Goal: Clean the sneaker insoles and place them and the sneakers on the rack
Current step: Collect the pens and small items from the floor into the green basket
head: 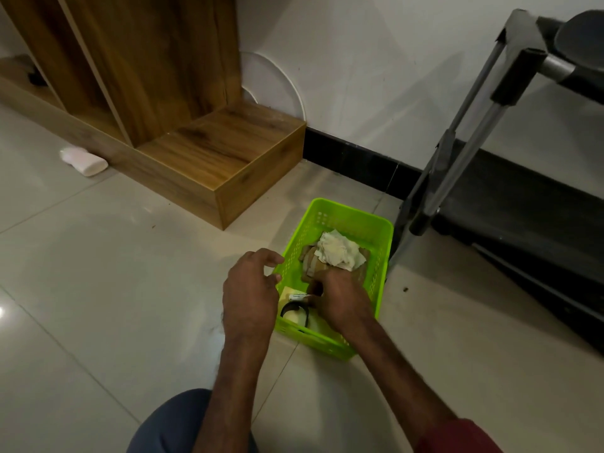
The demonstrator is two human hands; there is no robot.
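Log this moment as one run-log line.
left hand: at green basket rim, holding nothing | right hand: inside basket, curled at small white item, grip unclear | white cloth: in basket

Rack [510, 204]: far right, standing upright.
Black shelves, grey metal tube frame; dark rounded item [585, 34] on top tier, unidentifiable.

No legible text; small label [298, 295] in green basket [330, 218] too blurred

Dim indoor light, small glare on floor tiles [98, 256] at left edge, soft shadows, wide-angle bending, slight blur
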